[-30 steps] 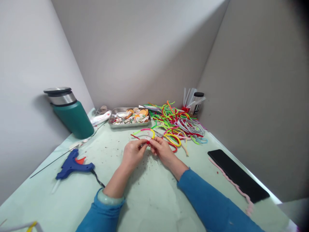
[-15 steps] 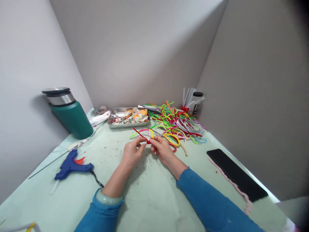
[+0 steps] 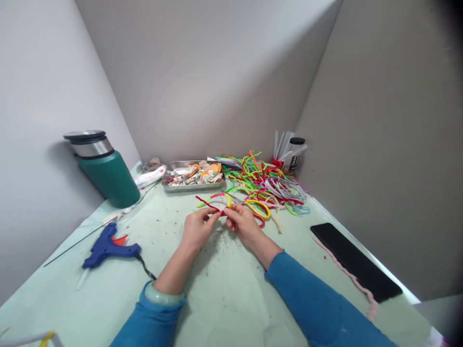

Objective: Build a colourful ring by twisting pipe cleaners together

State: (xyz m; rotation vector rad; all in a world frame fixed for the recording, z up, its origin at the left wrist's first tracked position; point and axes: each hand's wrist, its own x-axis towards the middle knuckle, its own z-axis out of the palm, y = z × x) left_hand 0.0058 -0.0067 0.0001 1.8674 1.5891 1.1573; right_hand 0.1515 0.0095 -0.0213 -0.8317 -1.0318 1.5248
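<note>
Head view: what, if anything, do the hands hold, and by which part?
A red fuzzy strand, pinched away from its free tip by the left hand and right hand.

Red strand (image 3: 208,203): thin, fuzzy, pinched at its near end between the fingertips of the left hand (image 3: 198,227) and right hand (image 3: 243,222).
Strand's free end: nearly straight, slanting up and away to the left.
Curved band (image 3: 217,194): lime green, pink and yellow in turn, bowed into an arc just beyond the fingers.
Band's yellow end: beside the right fingertips.
Exact join: hidden by fingers.
</note>
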